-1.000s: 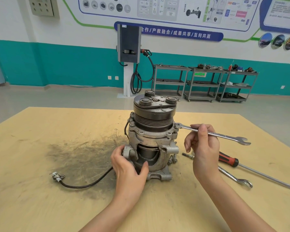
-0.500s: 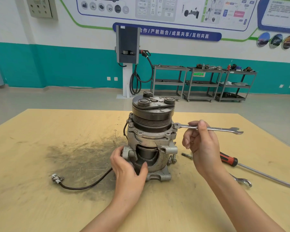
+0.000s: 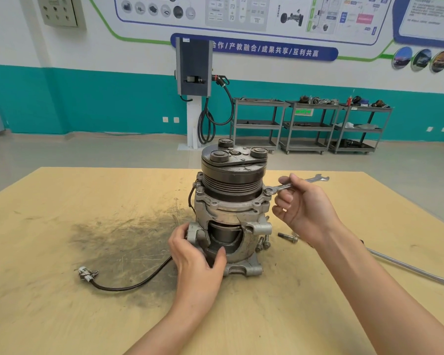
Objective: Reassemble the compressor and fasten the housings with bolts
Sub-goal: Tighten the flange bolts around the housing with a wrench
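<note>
The compressor (image 3: 231, 208) stands upright in the middle of the yellow table (image 3: 87, 201), pulley and clutch plate on top, a cut-away window in its grey housing. My left hand (image 3: 198, 254) grips the lower housing at its left lug, thumb in the window. My right hand (image 3: 305, 208) holds a silver wrench (image 3: 295, 184) whose ring end sits on a bolt at the housing's upper right flange. A loose bolt (image 3: 287, 237) lies on the table just right of the base. Two bolts (image 3: 263, 243) stick out at the lower right of the housing.
A black cable with a white plug (image 3: 87, 274) trails left from the compressor over a dark greasy patch. A long metal shaft (image 3: 410, 267) lies at the right, partly behind my forearm. Grey tool carts (image 3: 310, 124) and a charging post (image 3: 194, 70) stand by the far wall.
My right hand swung the wrench around the flange bolt, its free end moving away from me toward the far side. The left hand has stayed on the housing.
</note>
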